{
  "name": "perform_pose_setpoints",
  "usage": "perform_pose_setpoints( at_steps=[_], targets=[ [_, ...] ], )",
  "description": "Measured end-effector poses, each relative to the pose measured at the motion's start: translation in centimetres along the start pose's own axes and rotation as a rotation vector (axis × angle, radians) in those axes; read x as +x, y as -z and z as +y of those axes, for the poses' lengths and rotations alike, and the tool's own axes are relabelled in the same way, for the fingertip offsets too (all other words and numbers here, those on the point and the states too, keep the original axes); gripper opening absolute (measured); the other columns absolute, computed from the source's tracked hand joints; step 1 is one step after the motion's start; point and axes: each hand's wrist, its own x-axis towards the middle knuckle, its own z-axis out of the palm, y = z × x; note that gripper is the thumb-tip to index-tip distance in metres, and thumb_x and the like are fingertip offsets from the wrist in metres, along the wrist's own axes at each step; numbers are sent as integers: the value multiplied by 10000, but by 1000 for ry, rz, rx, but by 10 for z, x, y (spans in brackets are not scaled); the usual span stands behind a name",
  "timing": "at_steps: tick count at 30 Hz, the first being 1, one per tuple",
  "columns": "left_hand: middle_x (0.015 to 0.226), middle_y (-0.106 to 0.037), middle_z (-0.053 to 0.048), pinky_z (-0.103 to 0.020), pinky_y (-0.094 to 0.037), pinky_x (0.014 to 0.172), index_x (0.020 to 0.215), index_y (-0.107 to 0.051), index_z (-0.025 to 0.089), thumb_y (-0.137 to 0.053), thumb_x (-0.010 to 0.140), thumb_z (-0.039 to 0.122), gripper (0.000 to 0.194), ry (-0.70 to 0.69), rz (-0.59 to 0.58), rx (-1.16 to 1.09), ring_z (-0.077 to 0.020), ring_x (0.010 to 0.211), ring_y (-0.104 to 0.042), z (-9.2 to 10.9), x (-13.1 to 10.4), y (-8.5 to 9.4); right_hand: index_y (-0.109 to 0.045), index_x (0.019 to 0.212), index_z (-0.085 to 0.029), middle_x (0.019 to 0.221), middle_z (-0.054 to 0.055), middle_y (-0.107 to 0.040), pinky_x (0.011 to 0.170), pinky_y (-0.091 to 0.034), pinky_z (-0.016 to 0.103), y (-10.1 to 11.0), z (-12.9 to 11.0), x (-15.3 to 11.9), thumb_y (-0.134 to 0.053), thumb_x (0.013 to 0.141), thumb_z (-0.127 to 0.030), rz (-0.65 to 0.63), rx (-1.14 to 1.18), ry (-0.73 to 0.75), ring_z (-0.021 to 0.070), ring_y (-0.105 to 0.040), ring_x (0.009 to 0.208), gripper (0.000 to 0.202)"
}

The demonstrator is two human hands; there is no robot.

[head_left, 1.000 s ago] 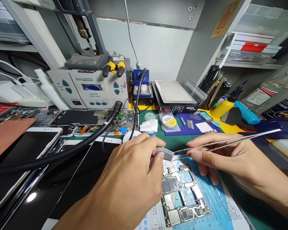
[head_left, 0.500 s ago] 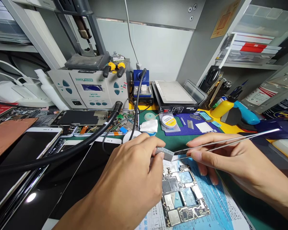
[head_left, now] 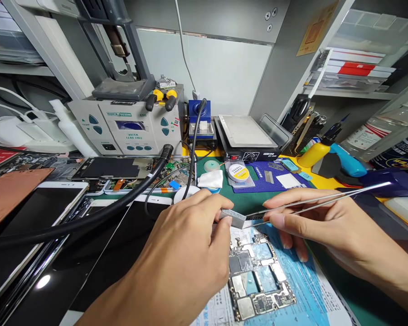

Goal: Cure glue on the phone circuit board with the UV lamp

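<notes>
My left hand pinches a small grey rectangular block between thumb and index finger; its other fingers are hidden behind the palm. In my right hand I hold thin metal tweezers, their points toward the block's right end. Whether the tips touch the block I cannot tell. A phone circuit board with rectangular cut-outs lies below both hands, on a blue and white printed sheet. My left hand covers part of the board's left edge.
A grey hot-air station stands at the back left, its black hose crossing over phone screens. Behind my hands are a flat heating plate, a purple mat and a round tin. A yellow bottle stands right.
Both hands keep nearly the same pose, with the block and tweezers still held. The whole view has shifted very slightly.
</notes>
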Motion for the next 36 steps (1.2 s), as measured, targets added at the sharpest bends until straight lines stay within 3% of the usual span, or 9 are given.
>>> perform_pose_setpoints(
  at_steps=[21, 31, 36],
  targets=[
    [623, -447, 39, -280, -359, 539, 1068, -786, 312, -519, 953, 275, 293, 83, -32, -36, -154, 547, -455, 3, 3, 3, -878, 915, -258, 570, 13, -722, 388, -516, 181, 1, -3, 3, -995, 727, -379, -27, 78, -29, 136, -611, 437, 252],
    [618, -422, 55, -248, -361, 507, 975, -749, 297, -540, 965, 308, 210, 154, -62, -231, -135, 546, -434, 4, 1, 8, -878, 912, -236, 542, 23, -721, 389, -525, 160, 4, -3, 3, -974, 760, -368, -43, 168, -40, 127, -623, 413, 223],
    [621, -479, 72, -248, -353, 513, 1057, -724, 262, -569, 973, 365, 204, 213, -148, -323, -118, 558, -454, 3, 1, 13, -875, 881, -228, 505, 33, -707, 350, -517, 179, 4, 3, 9, -1012, 669, -417, -39, 200, -39, 149, -627, 380, 316]
  ],
)
